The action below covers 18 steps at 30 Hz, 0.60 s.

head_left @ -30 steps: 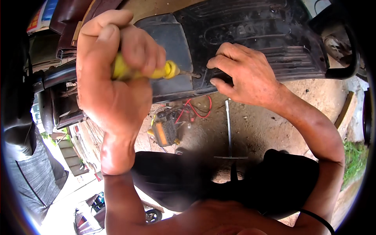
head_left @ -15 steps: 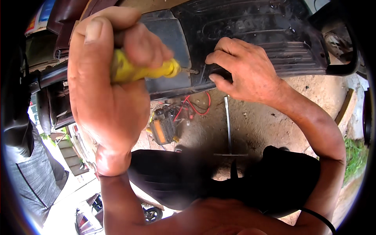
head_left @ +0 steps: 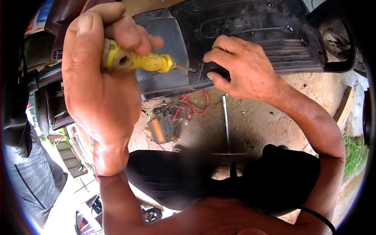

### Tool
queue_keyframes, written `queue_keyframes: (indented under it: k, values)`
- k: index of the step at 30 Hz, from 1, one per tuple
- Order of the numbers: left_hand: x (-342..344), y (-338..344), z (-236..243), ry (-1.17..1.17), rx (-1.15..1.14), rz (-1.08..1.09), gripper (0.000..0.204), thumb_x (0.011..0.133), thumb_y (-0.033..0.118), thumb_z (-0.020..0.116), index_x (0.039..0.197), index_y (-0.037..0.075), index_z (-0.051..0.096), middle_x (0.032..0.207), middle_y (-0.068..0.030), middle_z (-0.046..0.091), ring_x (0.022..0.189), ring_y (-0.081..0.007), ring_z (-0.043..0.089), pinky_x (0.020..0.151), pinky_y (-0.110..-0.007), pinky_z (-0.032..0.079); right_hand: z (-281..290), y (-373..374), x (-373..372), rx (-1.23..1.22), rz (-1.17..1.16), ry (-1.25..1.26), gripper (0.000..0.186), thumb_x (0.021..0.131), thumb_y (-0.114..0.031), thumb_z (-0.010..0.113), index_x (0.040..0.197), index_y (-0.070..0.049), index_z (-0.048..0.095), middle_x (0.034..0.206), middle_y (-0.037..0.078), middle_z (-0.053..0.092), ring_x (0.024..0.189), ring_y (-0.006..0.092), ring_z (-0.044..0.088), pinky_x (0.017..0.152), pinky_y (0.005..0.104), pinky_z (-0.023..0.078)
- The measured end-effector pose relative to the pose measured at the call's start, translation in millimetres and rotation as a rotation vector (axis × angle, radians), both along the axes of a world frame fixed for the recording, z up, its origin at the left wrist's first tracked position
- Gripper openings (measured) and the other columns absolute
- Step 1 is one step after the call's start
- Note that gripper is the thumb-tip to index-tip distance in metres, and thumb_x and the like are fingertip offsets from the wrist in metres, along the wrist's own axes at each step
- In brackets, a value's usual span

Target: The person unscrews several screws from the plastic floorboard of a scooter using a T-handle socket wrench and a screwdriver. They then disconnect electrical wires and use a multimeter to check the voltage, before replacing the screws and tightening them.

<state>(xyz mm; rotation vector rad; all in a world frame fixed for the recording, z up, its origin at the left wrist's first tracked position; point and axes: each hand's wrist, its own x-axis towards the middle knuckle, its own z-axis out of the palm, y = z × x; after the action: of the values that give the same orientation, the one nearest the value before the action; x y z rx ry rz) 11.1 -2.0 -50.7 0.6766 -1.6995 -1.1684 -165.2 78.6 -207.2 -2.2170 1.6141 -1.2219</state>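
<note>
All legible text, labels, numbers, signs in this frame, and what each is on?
Black ribbed panel: raised lettering, a few letters legible, not transcribed here.
Blue-and-red surface, upper left: any print too blurred to read.
Yellow screwdriver: no readable text.
Nothing else readable.

We have only a narrow gap between the fingertips of our right hand [head_left: 250, 72] and the tip of the yellow-handled screwdriver [head_left: 150, 62]. The tool bars the straight path across from the fingers of our left hand [head_left: 100, 74]. Beneath our right fingers, the black panel [head_left: 254, 23] blocks passage downward. Past its near edge, below our right thumb, we find room above the ground [head_left: 266, 117], interrupted by a T-shaped rod [head_left: 226, 125].
</note>
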Motion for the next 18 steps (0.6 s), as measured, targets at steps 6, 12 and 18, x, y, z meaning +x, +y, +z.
queue_keyframes:
  k: [6,12,18]
  values:
    - [-6.5,-54.6,6.9,-0.044,0.238,-1.186,0.047,0.107,0.051,0.05,0.113,0.004,0.055,0.052,0.0066,0.043,0.049,-0.011,0.045,0.053,-0.027,0.036,1.6,-0.9,1.1,-0.016,0.01,-0.005,0.025,0.077,-0.018,0.079,0.096,-0.006,0.068,0.095,0.007,0.059,0.088,0.0251,0.066,0.077,0.0401,0.058]
    - [6.7,-10.3,8.7,-0.299,-0.306,-0.479,0.064,0.109,0.059,0.037,0.112,0.001,0.061,0.09,-0.0078,0.063,0.076,-0.017,0.059,0.071,-0.032,0.049,3.2,-0.9,0.7,-0.027,0.0,-0.01,0.024,0.077,-0.018,0.079,0.095,-0.005,0.068,0.095,0.007,0.059,0.088,0.0258,0.065,0.077,0.0401,0.058]
    - [0.6,20.3,54.6,-1.051,-0.592,-0.133,0.043,0.105,0.042,0.058,0.107,-0.001,0.067,0.093,-0.0058,0.064,0.082,-0.0147,0.059,0.076,-0.028,0.048,-3.6,-1.0,0.0,-0.047,-0.014,0.0,0.024,0.078,-0.019,0.077,0.094,-0.005,0.068,0.095,0.008,0.058,0.088,0.0256,0.065,0.076,0.0402,0.058]
